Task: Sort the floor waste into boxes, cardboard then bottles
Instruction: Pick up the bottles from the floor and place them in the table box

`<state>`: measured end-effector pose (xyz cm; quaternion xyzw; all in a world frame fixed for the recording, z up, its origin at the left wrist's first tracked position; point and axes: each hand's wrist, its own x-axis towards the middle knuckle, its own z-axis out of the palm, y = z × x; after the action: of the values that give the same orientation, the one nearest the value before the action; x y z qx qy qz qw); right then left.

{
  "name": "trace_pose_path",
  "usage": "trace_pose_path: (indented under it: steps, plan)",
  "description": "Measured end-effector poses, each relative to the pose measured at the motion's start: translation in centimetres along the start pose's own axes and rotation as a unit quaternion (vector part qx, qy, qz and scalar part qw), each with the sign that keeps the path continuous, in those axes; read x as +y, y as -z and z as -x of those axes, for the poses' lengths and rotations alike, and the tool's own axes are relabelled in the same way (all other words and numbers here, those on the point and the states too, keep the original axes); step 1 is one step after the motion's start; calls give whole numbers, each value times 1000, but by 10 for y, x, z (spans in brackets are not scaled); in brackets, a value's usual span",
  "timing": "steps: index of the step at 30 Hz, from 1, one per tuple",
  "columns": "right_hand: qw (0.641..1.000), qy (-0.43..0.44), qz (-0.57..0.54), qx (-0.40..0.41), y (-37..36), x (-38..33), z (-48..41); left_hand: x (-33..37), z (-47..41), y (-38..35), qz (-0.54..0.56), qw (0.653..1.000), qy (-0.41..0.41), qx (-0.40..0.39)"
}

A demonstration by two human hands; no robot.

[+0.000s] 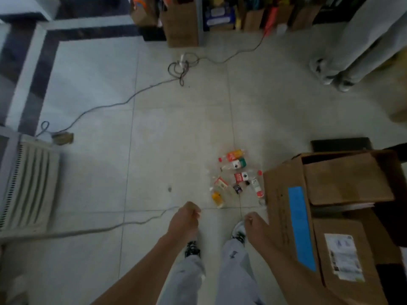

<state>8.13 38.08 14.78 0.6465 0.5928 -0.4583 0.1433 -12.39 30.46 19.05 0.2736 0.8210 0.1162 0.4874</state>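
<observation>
Several plastic bottles (236,176) lie scattered on the tiled floor just ahead of my feet, among them an orange-labelled bottle (233,155) and a yellow one (217,198). A large open cardboard box (284,208) with a blue tape strip stands right of them, with flat cardboard inside. My left hand (186,219) hangs in front of me, fingers curled shut, holding nothing. My right hand (255,225) is also curled shut and empty, close to the box's left wall. Both hands are well above the bottles.
A cable (123,102) runs across the floor from a tangle (180,67) at the back. A white vented unit (28,186) lies at the left. Another person's legs (343,62) stand at the far right. Boxes and shelves (182,25) line the back.
</observation>
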Motion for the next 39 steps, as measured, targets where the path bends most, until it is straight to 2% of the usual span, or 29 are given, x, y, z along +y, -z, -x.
trace_pose_path:
  steps: [3, 7, 9, 14, 23, 28, 32, 36, 39]
  plan:
    - [998, 4, 20, -66, -47, 5, -71, -35, -52, -40, 38, 999, 29, -21]
    - [993, -12, -23, -117, -103, 21, -161, -92, -130, -100, 33, 995, 79, -52]
    - [993, -25, -36, -113, -130, 37, -207, -113, -166, -123, 77, 993, 83, -39]
    - [996, -30, 54, -61, -189, 69, -306, -158, -255, -167, 132, 990, 26, 36]
    - [983, 6, 182, -15, -304, 98, -431, -248, -351, -239, 119, 990, 48, -59]
    - [981, -9, 193, -6, -352, 103, -473, -290, -386, -236, 120, 992, 36, -3]
    - [981, 23, 193, 7, -372, 102, -484, -297, -414, -223, 127, 991, 34, 36]
    - [996, -6, 89, -3, -354, 88, -456, -270, -404, -211, 141, 989, 38, 37]
    - [1000, -9, 13, -18, -307, 69, -409, -222, -368, -193, 163, 985, 28, 42]
